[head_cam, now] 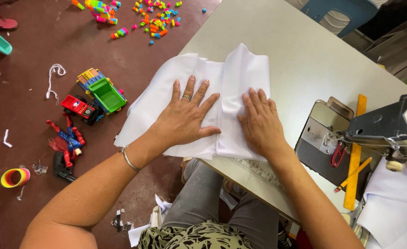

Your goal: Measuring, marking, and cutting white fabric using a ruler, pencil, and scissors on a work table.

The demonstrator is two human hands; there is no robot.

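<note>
Both the left hand [185,117] and the right hand [259,123] lie flat, fingers spread, gripping nothing, on the folded white cotton cloth [240,76] beneath them on the pale grey table [305,55], a black sewing machine [388,124] just right of the right hand.

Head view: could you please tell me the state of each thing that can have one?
White cloth: folded, lying on the table, overhanging its left edge.
Left hand: flat, fingers spread, pressing the cloth.
Right hand: flat, pressing the cloth.
Toy truck: upright on the floor.
Pencil: lying across the yellow ruler.
</note>
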